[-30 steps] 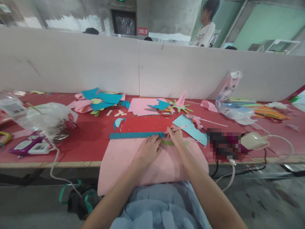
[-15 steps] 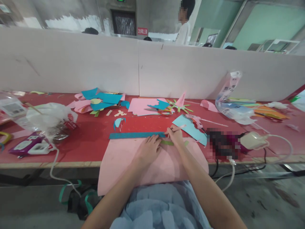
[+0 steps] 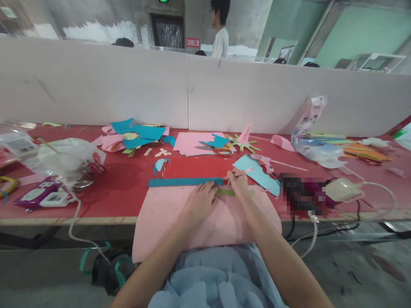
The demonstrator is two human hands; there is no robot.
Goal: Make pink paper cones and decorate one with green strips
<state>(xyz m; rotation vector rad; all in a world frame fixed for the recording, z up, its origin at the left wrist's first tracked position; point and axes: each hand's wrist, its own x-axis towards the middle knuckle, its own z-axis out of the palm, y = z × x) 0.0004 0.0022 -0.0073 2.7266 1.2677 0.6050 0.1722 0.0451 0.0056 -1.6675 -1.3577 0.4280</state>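
A large sheet of pink paper (image 3: 157,226) spreads from the table over my lap. Along its far edge lies a blue ruler (image 3: 180,182). My left hand (image 3: 203,200) rests flat, fingers extended, its fingertips pressing on the right part of the ruler. In my right hand (image 3: 237,183) is a slim pale pink pen (image 3: 244,171), pinched with its tip near the ruler's right end. A green paper strip (image 3: 226,192) lies on the pink sheet between and partly under my hands.
Scissors (image 3: 221,150) lie on pink sheets at the back. A pink glue gun (image 3: 266,164) sits on light blue paper (image 3: 253,172) to the right. Power strips and cables flank both sides. A white partition (image 3: 128,85) stands behind; a person (image 3: 220,40) is beyond it.
The person beyond the partition has moved left. My hands, the ruler and the pen look nearly unchanged, and the view has shifted very slightly.
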